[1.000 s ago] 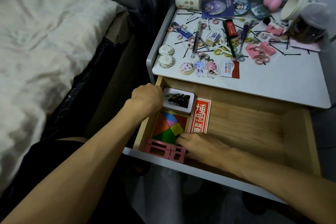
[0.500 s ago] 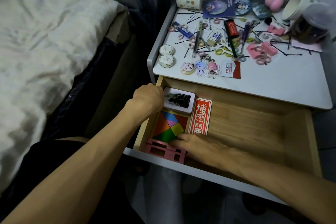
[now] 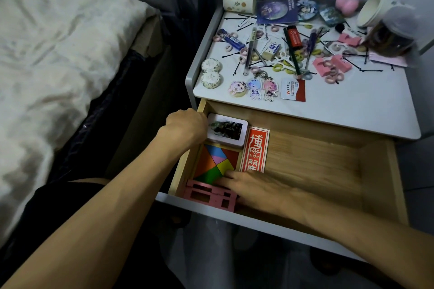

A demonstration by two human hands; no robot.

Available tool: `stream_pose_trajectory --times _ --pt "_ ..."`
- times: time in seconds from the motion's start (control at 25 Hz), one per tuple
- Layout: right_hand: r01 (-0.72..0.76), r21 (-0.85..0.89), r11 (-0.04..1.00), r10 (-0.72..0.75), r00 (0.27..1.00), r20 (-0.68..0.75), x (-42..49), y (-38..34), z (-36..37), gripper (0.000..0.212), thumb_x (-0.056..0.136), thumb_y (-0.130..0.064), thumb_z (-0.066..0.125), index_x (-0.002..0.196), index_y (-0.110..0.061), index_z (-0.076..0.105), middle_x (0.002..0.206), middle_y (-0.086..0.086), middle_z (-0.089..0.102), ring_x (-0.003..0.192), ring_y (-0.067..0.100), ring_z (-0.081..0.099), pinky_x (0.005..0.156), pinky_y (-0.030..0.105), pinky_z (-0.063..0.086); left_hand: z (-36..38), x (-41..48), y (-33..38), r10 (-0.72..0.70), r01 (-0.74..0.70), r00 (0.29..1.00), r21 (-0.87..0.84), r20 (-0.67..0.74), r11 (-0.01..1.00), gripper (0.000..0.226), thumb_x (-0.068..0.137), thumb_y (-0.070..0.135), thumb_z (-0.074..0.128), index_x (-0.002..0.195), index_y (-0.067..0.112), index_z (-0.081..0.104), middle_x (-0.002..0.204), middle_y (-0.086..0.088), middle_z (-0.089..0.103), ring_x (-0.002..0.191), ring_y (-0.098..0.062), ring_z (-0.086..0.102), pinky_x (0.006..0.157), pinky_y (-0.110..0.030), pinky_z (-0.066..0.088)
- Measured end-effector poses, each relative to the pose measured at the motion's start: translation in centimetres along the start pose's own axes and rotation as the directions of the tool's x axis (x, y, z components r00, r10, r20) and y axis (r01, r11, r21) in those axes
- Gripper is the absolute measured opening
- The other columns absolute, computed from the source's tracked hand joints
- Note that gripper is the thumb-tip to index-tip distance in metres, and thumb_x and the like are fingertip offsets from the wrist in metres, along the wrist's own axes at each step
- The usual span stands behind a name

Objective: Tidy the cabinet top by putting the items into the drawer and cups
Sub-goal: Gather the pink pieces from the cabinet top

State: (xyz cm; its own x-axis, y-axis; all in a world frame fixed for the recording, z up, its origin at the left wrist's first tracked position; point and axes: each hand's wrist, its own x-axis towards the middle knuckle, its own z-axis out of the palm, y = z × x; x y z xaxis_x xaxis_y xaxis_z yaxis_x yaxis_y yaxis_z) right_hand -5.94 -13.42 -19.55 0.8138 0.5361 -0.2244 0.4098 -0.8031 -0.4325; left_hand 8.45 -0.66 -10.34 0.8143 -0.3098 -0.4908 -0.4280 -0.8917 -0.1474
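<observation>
At drawer (image 3: 317,159) front, pink slotted block (image 3: 211,197)

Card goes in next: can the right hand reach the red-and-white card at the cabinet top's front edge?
Probably yes: the right hand lies flat in the drawer, and nothing blocks the red-and-white card.

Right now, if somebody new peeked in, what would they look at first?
A messy heap of things, like pink hair ties and a red lighter, covers the white cabinet top. Below, the open wooden drawer holds a bright many-coloured tangram puzzle at its left end, with a pink plastic rack in front. The left hand sits by a white tin; the right hand lies beside the rack.
</observation>
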Motion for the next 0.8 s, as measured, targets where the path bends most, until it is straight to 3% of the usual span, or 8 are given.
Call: stream_pose_trajectory --times 0.2,0.28,0.36,0.44,0.52,0.6,0.68,0.8 --pt "-0.030 -0.034 0.999 0.026 0.994 -0.103 -1.9 2.1 -1.1 0.072 0.080 -0.014 0.075 0.137 -0.026 0.034 0.128 0.002 0.051 0.107 0.021 0.060 0.085 0.038 0.056 -1.3 -0.7 0.4 -0.027 0.033 0.998 0.122 -0.051 0.992 0.022 0.094 0.024 0.054 0.114 0.015 0.059 0.088 -0.004 0.053 0.099 -0.027 0.062 0.069 -0.034 0.041" --pt "-0.071 0.004 0.997 0.070 0.961 -0.269 -3.1 3.2 -3.7 0.062 0.078 -0.011 0.078 0.131 -0.022 0.047 0.119 0.003 0.060 0.102 0.019 0.064 0.083 0.037 0.058 -2.0 -1.4 0.9 0.018 0.007 0.991 0.189 -0.132 0.982 0.023 0.095 0.024 0.051 0.115 0.017 0.059 0.089 -0.004 0.054 0.100 -0.027 0.061 0.070 -0.034 0.037" --pt "-0.159 0.015 0.987 0.150 0.894 -0.423 -4.6 4.0 -7.9 0.039 0.083 -0.014 0.073 0.120 -0.017 0.063 0.109 0.000 0.067 0.094 0.014 0.065 0.082 0.031 0.056 -2.5 -2.1 1.6 0.066 -0.017 0.970 0.201 -0.236 0.980 0.024 0.096 0.025 0.048 0.116 0.016 0.057 0.105 -0.006 0.060 0.101 -0.028 0.061 0.070 -0.033 0.035" --pt "-0.306 0.093 0.947 0.303 0.764 -0.570 -6.2 5.4 -12.5 0.025 0.087 -0.014 0.069 0.112 -0.017 0.069 0.103 -0.003 0.070 0.083 0.010 0.063 0.079 0.028 0.052 -3.6 -2.5 2.4 0.104 -0.064 0.923 0.120 -0.369 0.991 0.025 0.097 0.031 0.048 0.115 0.016 0.059 0.110 -0.009 0.062 0.099 -0.030 0.062 0.069 -0.032 0.035" --pt "-0.440 0.197 0.876 0.451 0.603 -0.658 -7.2 8.2 -16.3 0.022 0.090 -0.015 0.066 0.111 -0.017 0.070 0.100 -0.001 0.069 0.078 0.012 0.060 0.076 0.029 0.051 -5.1 -2.4 3.2 0.175 -0.244 0.886 -0.110 -0.429 0.964 0.026 0.094 0.040 0.054 0.108 0.020 0.064 0.104 -0.007 0.067 0.093 -0.026 0.064 0.071 -0.030 0.045" --pt "-0.560 0.210 0.802 0.529 0.499 -0.686 -7.5 11.9 -18.9 0.022 0.091 -0.017 0.063 0.113 -0.017 0.069 0.106 0.005 0.069 0.086 0.021 0.063 0.080 0.034 0.052 -6.8 -2.3 4.3 0.282 -0.467 0.852 -0.397 -0.441 0.790 0.021 0.092 0.037 0.061 0.104 0.021 0.069 0.097 0.000 0.071 0.082 -0.014 0.065 0.074 -0.029 0.052" --pt "-0.663 0.192 0.724 0.588 0.446 -0.675 -7.7 15.3 -20.5 0.026 0.091 -0.020 0.062 0.116 -0.018 0.068 0.113 0.010 0.068 0.098 0.028 0.063 0.083 0.037 0.052 -8.5 -1.7 6.2 0.320 -0.578 0.790 -0.460 -0.524 0.674 0.018 0.092 0.029 0.064 0.107 0.019 0.069 0.097 0.005 0.071 0.078 -0.007 0.062 0.071 -0.023 0.049" --pt "-0.711 0.178 0.680 0.640 0.457 -0.617 -7.5 18.0 -21.3 0.028 0.090 -0.026 0.063 0.117 -0.019 0.068 0.113 0.011 0.070 0.101 0.031 0.064 0.081 0.038 0.053 -10.7 1.2 10.2 0.334 -0.639 0.719 -0.392 -0.610 0.662 0.029 0.088 0.024 0.069 0.116 0.018 0.066 0.109 0.001 0.069 0.094 -0.015 0.062 0.078 -0.027 0.050"
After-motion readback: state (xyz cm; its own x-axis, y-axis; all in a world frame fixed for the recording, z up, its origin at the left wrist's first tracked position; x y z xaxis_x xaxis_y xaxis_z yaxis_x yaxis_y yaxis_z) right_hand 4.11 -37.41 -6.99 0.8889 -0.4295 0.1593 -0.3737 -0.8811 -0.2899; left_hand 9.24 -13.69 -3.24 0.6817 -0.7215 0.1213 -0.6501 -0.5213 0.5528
